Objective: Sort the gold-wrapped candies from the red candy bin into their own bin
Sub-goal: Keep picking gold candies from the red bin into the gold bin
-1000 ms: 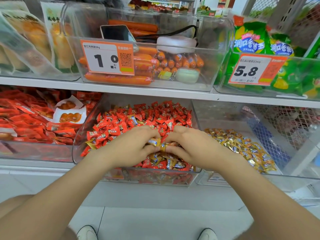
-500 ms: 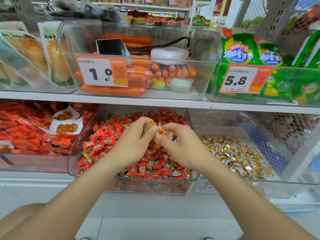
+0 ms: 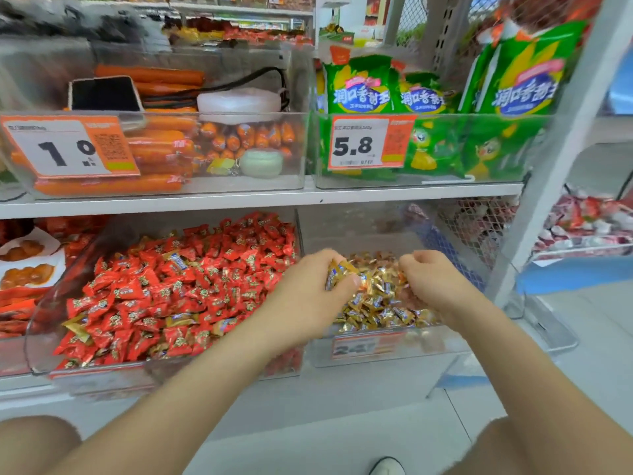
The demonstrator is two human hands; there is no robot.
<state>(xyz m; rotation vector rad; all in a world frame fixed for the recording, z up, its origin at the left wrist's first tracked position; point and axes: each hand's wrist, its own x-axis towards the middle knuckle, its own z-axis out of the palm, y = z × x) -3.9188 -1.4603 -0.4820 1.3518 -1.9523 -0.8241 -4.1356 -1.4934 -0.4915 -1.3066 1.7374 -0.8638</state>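
The gold-wrapped candies (image 3: 339, 270) in hand: a small bunch pinched in the left hand (image 3: 308, 289), fingers curled round them. They're held just above the gold pile (image 3: 376, 303) inside the gold bin (image 3: 428, 347), the clear bin on the right of the lower shelf. The right hand (image 3: 431, 279) is over the same pile w/ fingers curled in. Blur + angle mean I can't tell if it has wrappers in it or nothing.

Step, as I read it: drop-off. The bunch is already over its own bin but not yet let go.

Next move prob. calls for:
- opening the left fingers so the bunch falls onto the pile, low enough that nothing bounces over the front wall
- same for the right hand if it holds any
- then back across to the red candy bin (image 3: 44, 320), just beside on the left

The job isn't done. Gold strays (image 3: 176, 260) are in view among the red candies (image 3: 205, 269), one toward the back, more along the front-left and front edge. Some look half buried, so picking will need fingertip digging w/o scooping reds along.

Further out, the shelf above has a sausage bin (image 3: 294, 149) w/ a "1.0" price tag (image 3: 68, 147). Beside it are green snack bags (image 3: 359, 87) behind a "5.8" tag (image 3: 359, 144).
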